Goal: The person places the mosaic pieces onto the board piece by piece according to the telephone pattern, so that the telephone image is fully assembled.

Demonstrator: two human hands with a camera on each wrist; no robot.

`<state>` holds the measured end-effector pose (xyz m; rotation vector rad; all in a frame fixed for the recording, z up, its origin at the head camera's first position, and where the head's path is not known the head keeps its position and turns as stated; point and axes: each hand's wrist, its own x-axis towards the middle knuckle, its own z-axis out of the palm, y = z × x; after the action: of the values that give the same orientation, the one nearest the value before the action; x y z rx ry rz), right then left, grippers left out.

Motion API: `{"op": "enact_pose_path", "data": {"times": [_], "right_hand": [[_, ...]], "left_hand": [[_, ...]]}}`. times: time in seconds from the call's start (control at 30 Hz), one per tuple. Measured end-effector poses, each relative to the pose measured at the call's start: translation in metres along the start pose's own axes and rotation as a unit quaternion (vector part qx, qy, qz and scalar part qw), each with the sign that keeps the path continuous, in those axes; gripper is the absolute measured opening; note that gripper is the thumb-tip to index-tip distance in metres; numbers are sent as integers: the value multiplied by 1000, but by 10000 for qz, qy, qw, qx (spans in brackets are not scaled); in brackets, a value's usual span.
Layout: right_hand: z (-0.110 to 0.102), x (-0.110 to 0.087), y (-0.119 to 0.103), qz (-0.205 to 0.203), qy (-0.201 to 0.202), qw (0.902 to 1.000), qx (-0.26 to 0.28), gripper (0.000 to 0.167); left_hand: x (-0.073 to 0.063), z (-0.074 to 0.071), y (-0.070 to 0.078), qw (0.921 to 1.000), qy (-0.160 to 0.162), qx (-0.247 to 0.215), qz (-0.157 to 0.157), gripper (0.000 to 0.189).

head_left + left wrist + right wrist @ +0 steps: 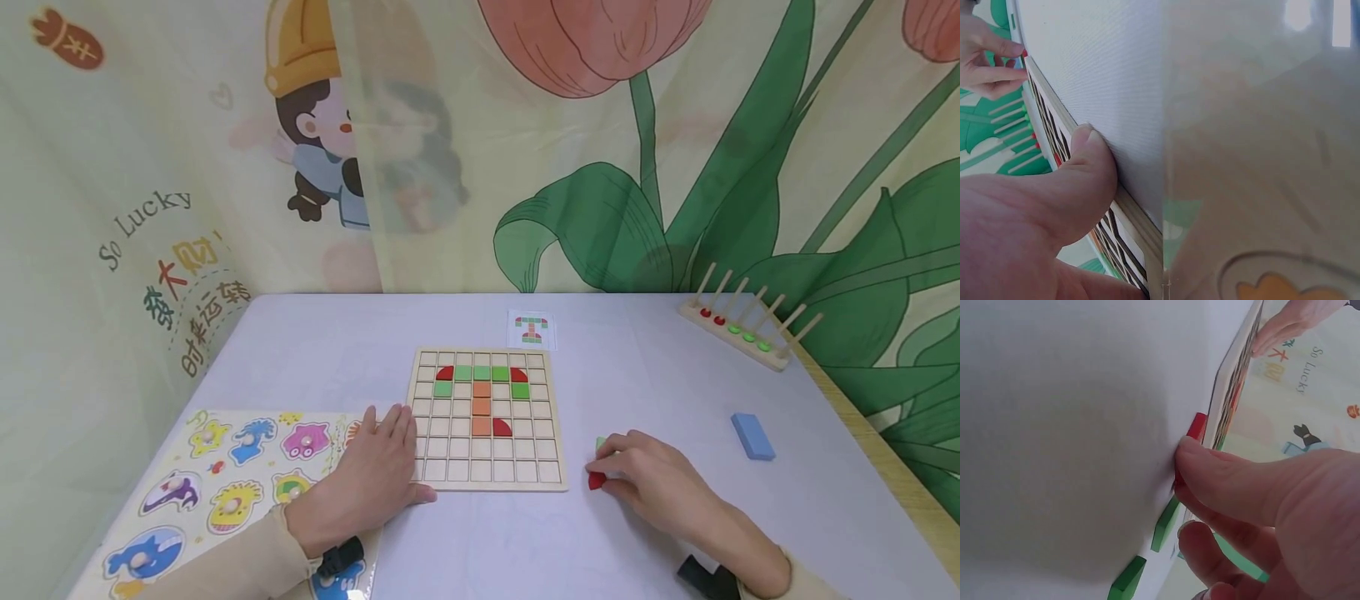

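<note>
A wooden grid board [517, 471] lies on the table, holding green, orange and red tiles in a T-like shape. Its lowest red quarter-round tile [502, 427] sits right of the bottom orange tile [482, 426]. Against the board's left side rests my left hand [367, 471], fingers straight, thumb [1094, 156] along the near edge. Right of the board, my right hand [660, 479] pinches a red tile [1197, 427] between thumb and finger, low over the table; fingers hide part of it. Close by are green tiles [1166, 525], mostly covered by that hand in the head view.
A picture card [532, 329] with a matching pattern lies behind the board. An animal puzzle board [176, 454] is under my left forearm. To the right are a blue block [752, 437] and a peg rack [738, 335] with red and green beads. A printed curtain hangs behind.
</note>
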<state>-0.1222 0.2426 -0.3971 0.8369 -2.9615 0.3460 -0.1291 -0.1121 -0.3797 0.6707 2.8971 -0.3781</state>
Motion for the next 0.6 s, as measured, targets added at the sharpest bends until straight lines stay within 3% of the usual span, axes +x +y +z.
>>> {"op": "enact_pose_path", "data": {"times": [0.27, 0.43, 0.6], "right_hand": [[2, 4, -7, 392, 46, 9988, -274, 23], [0, 9, -12, 632, 277, 9966, -440, 22], [-2, 26, -25, 496, 569, 9958, -524, 24]], "left_hand": [[0, 1, 0, 10000, -4, -1, 1, 96], [0, 1, 0, 10000, 19, 87, 15, 96], [0, 1, 0, 9999, 29, 117, 4, 96]]}}
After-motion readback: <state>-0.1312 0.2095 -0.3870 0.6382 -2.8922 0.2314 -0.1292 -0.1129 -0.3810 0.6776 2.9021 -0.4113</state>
